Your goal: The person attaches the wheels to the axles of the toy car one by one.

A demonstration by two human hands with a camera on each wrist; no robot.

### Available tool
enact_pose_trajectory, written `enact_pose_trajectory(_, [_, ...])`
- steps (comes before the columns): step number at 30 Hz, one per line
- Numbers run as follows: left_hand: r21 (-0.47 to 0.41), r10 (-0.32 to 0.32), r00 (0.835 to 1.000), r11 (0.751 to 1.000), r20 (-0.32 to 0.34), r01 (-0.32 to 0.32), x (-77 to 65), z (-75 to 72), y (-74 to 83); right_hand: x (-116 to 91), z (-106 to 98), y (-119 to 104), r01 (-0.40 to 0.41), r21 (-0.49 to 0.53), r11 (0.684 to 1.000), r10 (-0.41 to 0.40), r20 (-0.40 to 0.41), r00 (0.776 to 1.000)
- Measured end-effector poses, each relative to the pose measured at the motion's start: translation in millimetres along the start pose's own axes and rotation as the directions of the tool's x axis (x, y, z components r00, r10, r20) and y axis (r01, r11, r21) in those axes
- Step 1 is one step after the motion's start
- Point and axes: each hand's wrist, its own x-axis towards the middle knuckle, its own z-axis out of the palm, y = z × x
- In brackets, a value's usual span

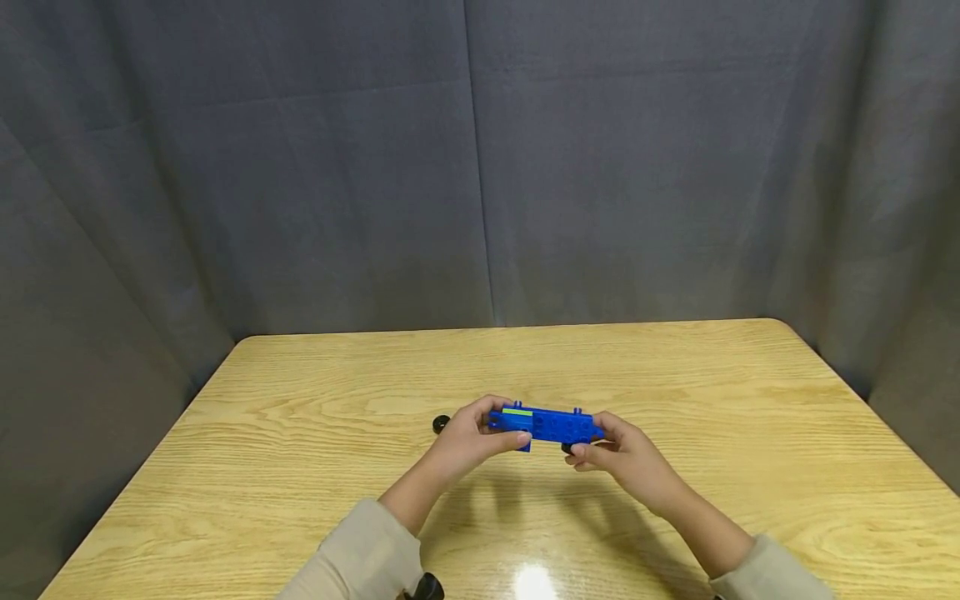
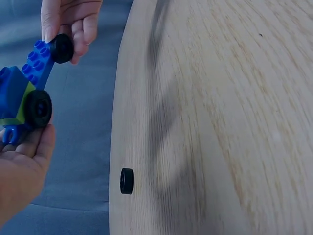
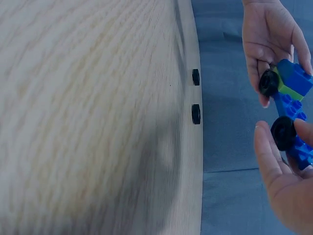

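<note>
Both hands hold a toy car (image 1: pixel 558 426) made of building bricks above the table, with a blue studded base, a blue block (image 2: pixel 12 93) and a lime-green piece (image 1: pixel 517 411). My left hand (image 1: pixel 468 437) grips the end with the block, thumb along the near side. The other end is pinched by my right hand (image 1: pixel 630 460), its thumb by a black wheel (image 3: pixel 283 133). A second black wheel (image 2: pixel 38 108) sits on the car near the left hand. Small blue pegs (image 1: pixel 577 411) stick out bare along the far side in the head view.
A loose black wheel (image 1: pixel 441 424) stands on the wooden table (image 1: pixel 300 467) just beyond the left hand. Two loose wheels, a nearer one (image 3: pixel 196 114) and a farther one (image 3: pixel 195 77), show in the right wrist view. Grey curtains (image 1: pixel 337 183) hang behind the table and at its sides.
</note>
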Motion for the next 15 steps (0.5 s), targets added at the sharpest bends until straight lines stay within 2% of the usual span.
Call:
enact_pose_trajectory(3, [0.003,-0.009,1.0,1.0,0.023,0.009,-0.9,0.3,-0.6,0.5,-0.6,0.0,0.002,0.061,0.998,-0.001,-0.029,1.0])
enact_pose_trajectory(8, [0.004,-0.012,0.999,1.0,0.047,0.012,-2.0,1.3,-1.4,2.7,-2.5,-0.6,0.012,0.132,0.991,0.005,-0.125,0.992])
enact_pose_trajectory(12, [0.028,-0.019,0.998,0.999,0.056,0.018,-1.4,4.1,-2.4,4.0,-2.7,-1.8,0.061,0.188,0.98,-0.025,-0.188,0.982])
enact_pose_trajectory(15, [0.049,-0.019,0.998,0.999,0.058,0.016,-0.3,7.7,-3.1,4.5,-1.2,-2.8,0.1,0.235,0.967,-0.052,-0.204,0.978])
